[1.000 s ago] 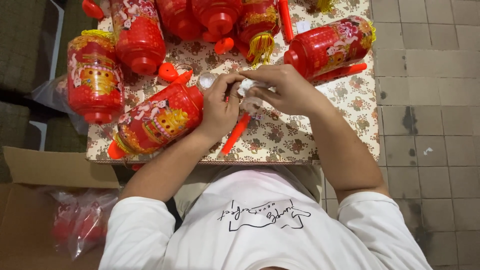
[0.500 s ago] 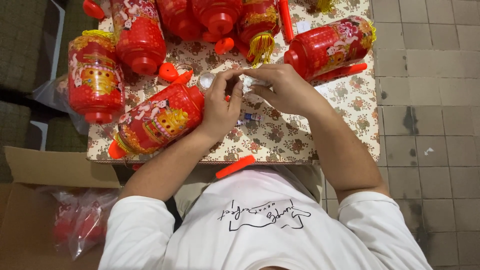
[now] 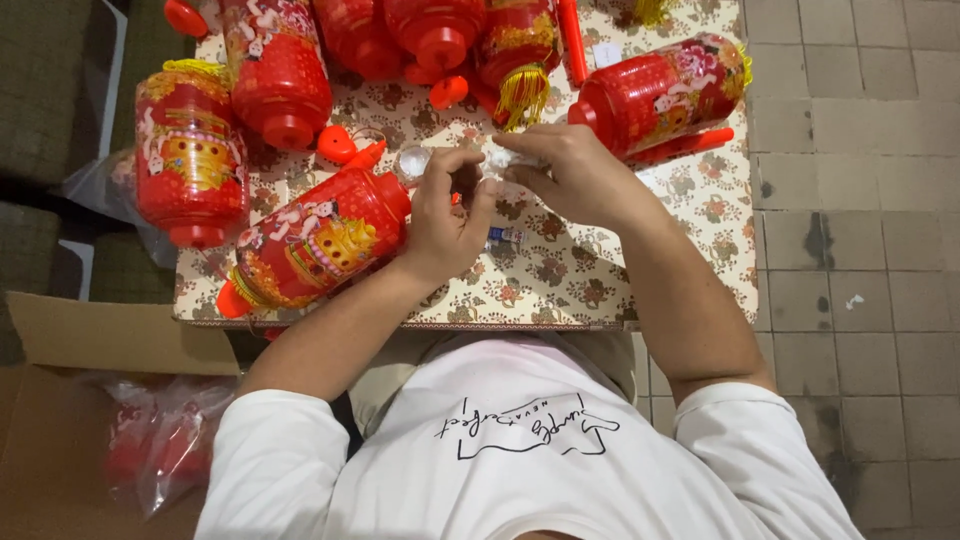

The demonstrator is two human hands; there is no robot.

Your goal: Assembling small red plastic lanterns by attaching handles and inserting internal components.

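Two hands meet mid-counter (image 3: 600, 290): the right hand (image 3: 575, 180) pinches a small white crumpled piece (image 3: 505, 160), the left hand (image 3: 445, 215) pinches beside it; the nearest red lantern (image 3: 315, 245) lies at the left grip's eight o'clock, long axis eight-to-two

Free room: bare patterned tablecloth (image 3: 590, 280) along the near edge, below both hands, holding only a small tube (image 3: 505, 237). Obstacles: red lantern (image 3: 315, 240) lying just left of the left hand (image 3: 445, 215); another red lantern (image 3: 665, 92) close behind the right hand (image 3: 570, 175); lanterns crowd the far edge.
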